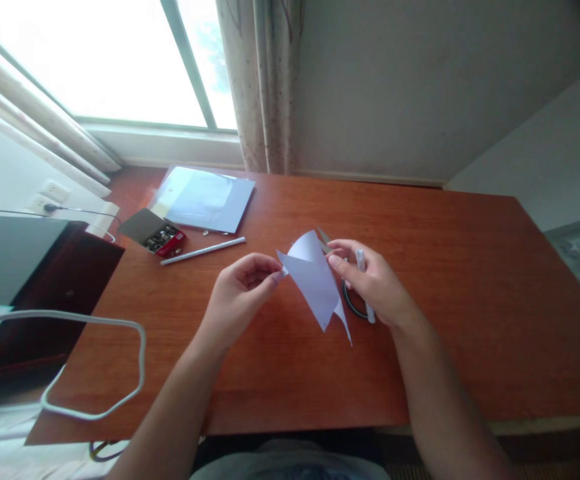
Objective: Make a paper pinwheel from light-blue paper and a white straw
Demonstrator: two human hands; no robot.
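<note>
A white sheet of paper (313,283) hangs curled between my two hands above the desk, with pointed, cut-looking corners. My left hand (243,293) pinches its left corner between thumb and fingers. My right hand (370,277) holds the paper's right edge with thumb and fingertips. Beneath or beside the right hand are scissors, with a blade (324,239) beyond the fingers and a dark handle loop (353,303) below them. A white rolled stick (371,313) shows above and below that hand; whether the hand grips it I cannot tell.
An open red box (170,243) of small metal pieces stands at the desk's left, near another white rolled stick (203,251). Behind lies a stack of sheets in clear plastic (207,200). A white cable (143,360) loops over the left edge beside a dark device (35,280).
</note>
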